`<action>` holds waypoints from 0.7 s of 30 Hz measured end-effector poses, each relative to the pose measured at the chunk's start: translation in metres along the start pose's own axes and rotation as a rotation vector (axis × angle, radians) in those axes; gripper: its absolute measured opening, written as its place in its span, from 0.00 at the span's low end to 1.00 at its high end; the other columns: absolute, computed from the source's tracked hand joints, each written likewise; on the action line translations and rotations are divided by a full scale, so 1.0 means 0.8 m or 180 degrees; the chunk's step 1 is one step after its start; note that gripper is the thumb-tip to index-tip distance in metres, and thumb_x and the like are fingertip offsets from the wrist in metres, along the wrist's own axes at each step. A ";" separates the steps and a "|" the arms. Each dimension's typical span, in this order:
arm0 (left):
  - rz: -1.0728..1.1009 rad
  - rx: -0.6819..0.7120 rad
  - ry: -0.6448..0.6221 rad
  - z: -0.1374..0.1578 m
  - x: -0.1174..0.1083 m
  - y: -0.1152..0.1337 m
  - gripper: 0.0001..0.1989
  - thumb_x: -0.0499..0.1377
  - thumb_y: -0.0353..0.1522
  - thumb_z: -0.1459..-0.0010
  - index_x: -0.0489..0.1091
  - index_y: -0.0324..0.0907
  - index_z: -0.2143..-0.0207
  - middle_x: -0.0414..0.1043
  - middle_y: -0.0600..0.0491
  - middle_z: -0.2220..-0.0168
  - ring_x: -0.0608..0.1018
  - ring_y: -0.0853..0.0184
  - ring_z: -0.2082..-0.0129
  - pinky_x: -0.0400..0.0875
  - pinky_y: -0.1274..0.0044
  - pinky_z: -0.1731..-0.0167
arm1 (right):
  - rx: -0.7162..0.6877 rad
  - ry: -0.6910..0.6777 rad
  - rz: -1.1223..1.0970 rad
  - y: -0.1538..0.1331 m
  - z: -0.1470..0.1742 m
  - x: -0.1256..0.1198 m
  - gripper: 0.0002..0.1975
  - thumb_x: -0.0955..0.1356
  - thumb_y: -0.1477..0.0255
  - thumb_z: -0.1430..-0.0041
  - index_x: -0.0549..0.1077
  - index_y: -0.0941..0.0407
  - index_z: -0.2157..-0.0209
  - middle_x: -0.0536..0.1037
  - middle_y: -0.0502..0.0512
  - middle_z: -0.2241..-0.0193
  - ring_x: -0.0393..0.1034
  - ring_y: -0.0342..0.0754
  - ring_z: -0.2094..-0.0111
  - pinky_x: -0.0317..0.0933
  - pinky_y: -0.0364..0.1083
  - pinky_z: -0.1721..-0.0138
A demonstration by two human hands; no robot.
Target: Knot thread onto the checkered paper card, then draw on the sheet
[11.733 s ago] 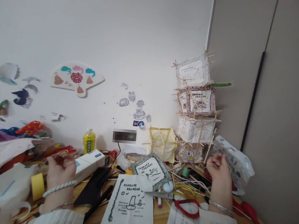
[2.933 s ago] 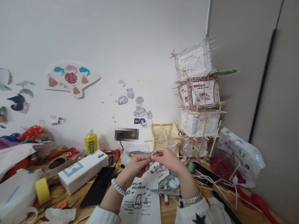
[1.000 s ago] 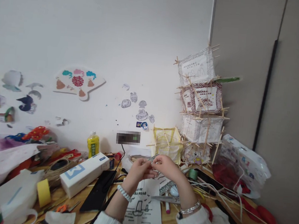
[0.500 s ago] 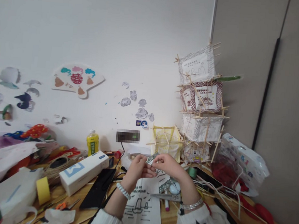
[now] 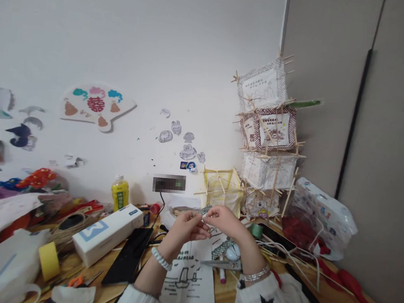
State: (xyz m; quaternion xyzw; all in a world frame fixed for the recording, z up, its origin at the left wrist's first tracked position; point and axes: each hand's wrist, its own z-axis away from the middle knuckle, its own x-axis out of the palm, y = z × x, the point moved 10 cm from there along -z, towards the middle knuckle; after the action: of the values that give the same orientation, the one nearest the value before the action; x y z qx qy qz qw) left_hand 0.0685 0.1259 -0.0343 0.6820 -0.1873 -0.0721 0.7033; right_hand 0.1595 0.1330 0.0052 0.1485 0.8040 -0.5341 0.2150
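My left hand (image 5: 188, 226), with a pale beaded bracelet on its wrist, is raised over the desk, thumb and forefinger pinched and the lower fingers extended. My right hand (image 5: 222, 220) pinches at the same spot, fingertips nearly touching the left ones. Whatever lies between them is too small to make out. Below is a white sheet (image 5: 194, 296) with a boat drawn in dark ink. Behind the hands, partly hidden, lies a drawn piece with a green checked border (image 5: 223, 249). Scissors (image 5: 226, 264) and a pink-ended marker (image 5: 222, 277) lie by my right forearm.
A tiered stick-and-paper lantern (image 5: 268, 128) leans at the back right beside a yellow framed one (image 5: 222, 190). Leftward are a black phone (image 5: 127, 257), a white box (image 5: 106, 235), a drink bottle (image 5: 119, 194) and yellow tape (image 5: 49, 261). White cables (image 5: 291, 256) run on the right.
The view has turned slightly right, so the surroundings sit further left. Both hands stay together, and the left thumb and finger are now closer to the right fingertips.
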 end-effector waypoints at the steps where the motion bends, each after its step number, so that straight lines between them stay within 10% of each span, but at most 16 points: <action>1: -0.0011 0.0022 -0.0037 0.001 0.001 0.001 0.07 0.56 0.31 0.46 0.60 0.38 0.73 0.73 0.50 0.78 0.79 0.67 0.77 0.72 0.81 0.77 | 0.0005 -0.0009 0.0007 0.000 0.000 -0.001 0.07 0.66 0.72 0.55 0.73 0.61 0.77 0.71 0.50 0.82 0.62 0.42 0.77 0.54 0.40 0.75; 21: -0.0786 0.0259 -0.0397 0.010 0.014 0.009 0.12 0.65 0.30 0.59 0.64 0.37 0.75 0.73 0.52 0.79 0.77 0.67 0.77 0.69 0.80 0.79 | 0.0021 -0.0098 -0.0034 0.004 0.002 -0.005 0.07 0.65 0.74 0.56 0.74 0.61 0.76 0.73 0.51 0.79 0.65 0.44 0.74 0.56 0.40 0.73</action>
State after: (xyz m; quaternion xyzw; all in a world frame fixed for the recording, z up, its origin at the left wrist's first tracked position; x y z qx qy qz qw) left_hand 0.0750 0.1147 -0.0250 0.7219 -0.1481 -0.1927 0.6479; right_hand 0.1645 0.1328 0.0044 0.1367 0.7996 -0.5401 0.2241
